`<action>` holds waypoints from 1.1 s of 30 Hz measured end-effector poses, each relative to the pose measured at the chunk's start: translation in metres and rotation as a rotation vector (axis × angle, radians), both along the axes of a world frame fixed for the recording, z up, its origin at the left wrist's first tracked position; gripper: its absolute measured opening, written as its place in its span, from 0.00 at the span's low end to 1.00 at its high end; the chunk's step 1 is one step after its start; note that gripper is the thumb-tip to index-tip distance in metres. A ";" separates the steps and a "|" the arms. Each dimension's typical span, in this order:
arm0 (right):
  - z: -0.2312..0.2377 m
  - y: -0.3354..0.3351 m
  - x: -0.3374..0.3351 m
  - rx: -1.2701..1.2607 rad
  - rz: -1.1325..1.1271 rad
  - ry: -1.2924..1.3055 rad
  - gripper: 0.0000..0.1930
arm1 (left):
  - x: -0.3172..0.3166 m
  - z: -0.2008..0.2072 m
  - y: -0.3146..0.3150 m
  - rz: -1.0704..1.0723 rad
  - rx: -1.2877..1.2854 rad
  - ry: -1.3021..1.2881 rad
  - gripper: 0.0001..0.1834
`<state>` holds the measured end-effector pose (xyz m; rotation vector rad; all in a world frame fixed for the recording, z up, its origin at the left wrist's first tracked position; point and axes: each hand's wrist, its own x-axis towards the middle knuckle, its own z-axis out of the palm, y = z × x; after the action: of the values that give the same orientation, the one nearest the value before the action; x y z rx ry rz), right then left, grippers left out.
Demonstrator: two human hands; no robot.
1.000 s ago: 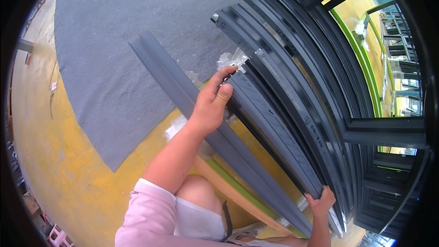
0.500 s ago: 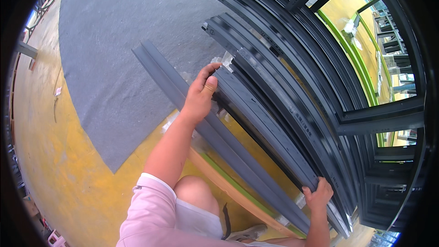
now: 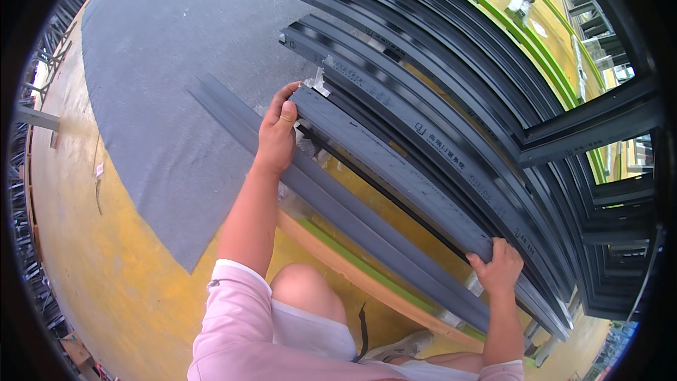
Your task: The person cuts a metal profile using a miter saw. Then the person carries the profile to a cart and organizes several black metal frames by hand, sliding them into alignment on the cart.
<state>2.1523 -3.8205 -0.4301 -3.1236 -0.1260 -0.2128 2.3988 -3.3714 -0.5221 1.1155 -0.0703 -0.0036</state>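
A dark grey metal profile [image 3: 395, 166] runs slantwise between my hands. My left hand [image 3: 277, 134] is closed round its far-left end, thumb on the near side and fingers over the end. Farther down its length, my right hand [image 3: 502, 268] grips it with the thumb on the near edge. Directly beyond it lie several dark profiles [image 3: 437, 134] side by side, with pale printing on their faces. On the near side, a separate grooved grey profile [image 3: 338, 201] lies apart from the held one, passing below my left wrist.
Dark assembled frames [image 3: 592, 127] stand at the right. A grey cloth [image 3: 169, 99] covers part of the yellow floor [image 3: 155, 303]. Near my knee lies an orange-and-green strip [image 3: 338, 268]. A green rail [image 3: 522, 42] shows through the frames. A grey metal leg [image 3: 39, 118] is at far left.
The view has shifted, so the frames and profiles appear farther left at the top. Both hands keep their hold on the profile, and its upper face shows more broadly.
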 end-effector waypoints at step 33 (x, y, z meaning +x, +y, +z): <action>0.021 0.013 0.022 0.228 -0.040 0.235 0.30 | 0.018 -0.027 0.010 0.680 0.836 -0.291 0.20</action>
<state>2.1739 -3.8079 -0.4090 -2.8965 -0.0341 0.1315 2.4165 -3.3611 -0.5489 1.9209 0.0625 0.8007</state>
